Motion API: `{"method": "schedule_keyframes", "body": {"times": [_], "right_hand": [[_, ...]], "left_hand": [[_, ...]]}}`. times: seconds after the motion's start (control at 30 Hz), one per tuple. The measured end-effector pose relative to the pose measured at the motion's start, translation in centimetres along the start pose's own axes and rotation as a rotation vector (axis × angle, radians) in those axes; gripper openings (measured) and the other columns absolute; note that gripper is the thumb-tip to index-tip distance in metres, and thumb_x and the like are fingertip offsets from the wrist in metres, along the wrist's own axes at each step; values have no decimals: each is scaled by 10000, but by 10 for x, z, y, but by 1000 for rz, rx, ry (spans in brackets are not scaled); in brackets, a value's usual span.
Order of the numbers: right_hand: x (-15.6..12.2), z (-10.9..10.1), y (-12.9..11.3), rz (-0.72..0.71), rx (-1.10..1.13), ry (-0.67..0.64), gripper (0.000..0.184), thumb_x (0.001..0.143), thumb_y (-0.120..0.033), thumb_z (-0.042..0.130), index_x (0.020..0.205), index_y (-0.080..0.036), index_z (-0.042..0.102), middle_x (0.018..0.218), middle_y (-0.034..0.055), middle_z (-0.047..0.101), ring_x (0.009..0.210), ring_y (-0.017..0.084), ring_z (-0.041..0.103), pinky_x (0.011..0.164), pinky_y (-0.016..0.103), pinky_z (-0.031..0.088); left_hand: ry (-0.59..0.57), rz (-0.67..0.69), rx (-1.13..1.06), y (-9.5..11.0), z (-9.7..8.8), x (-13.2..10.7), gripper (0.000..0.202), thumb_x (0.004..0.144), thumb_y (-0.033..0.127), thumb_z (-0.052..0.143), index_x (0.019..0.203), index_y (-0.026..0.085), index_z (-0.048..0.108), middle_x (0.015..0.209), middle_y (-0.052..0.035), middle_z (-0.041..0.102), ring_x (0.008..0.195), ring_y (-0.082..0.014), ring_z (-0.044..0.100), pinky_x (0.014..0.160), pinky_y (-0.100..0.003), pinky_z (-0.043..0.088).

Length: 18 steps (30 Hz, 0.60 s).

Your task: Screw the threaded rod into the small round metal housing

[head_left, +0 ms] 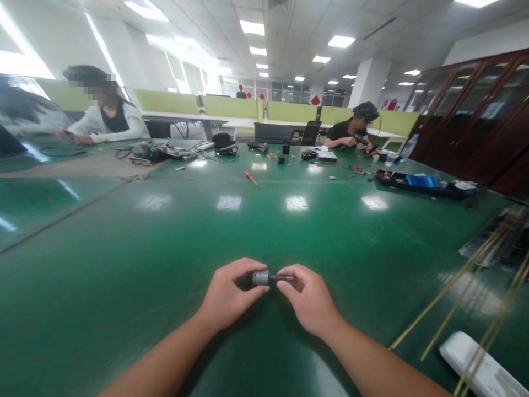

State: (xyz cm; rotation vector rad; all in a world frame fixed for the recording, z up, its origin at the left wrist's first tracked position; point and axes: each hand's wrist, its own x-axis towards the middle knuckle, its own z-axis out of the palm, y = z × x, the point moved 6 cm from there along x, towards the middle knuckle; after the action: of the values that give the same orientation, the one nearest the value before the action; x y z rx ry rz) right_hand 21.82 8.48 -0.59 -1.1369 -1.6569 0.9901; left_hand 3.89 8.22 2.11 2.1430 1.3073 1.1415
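Note:
Just above the green table, a small grey metal cylinder with a narrower black ridged shaft (261, 277) lies level between my hands. My left hand (227, 289) grips the grey body from the left, thumb below and fingers above. On the other side, my right hand (309, 295) pinches the tip of the thin shaft between thumb and fingers. The ridged middle stretch shows in the gap between the two hands. Part of the shaft's end is hidden by my right fingers.
Beyond my hands on the green tabletop (185, 231) lies a red-handled screwdriver (250, 177). A black tray (433, 190) and long thin rods (446, 300) are to the right, near a white object (475, 361). Co-workers sit at the far right and left.

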Motion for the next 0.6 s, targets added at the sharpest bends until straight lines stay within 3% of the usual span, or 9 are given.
{"method": "schedule_keyframes", "body": {"times": [0.6], "right_hand": [[1,-2,-1,33,31,-8,143,818,-222,612,917,-188,708,854,22,681,760,161,631,695,256,475]], "left_hand": [[15,-6,20,5,-2,3,233,757,300,757,972,219,720,944,-42,731,864,-200,687,825,-303,539]]}}
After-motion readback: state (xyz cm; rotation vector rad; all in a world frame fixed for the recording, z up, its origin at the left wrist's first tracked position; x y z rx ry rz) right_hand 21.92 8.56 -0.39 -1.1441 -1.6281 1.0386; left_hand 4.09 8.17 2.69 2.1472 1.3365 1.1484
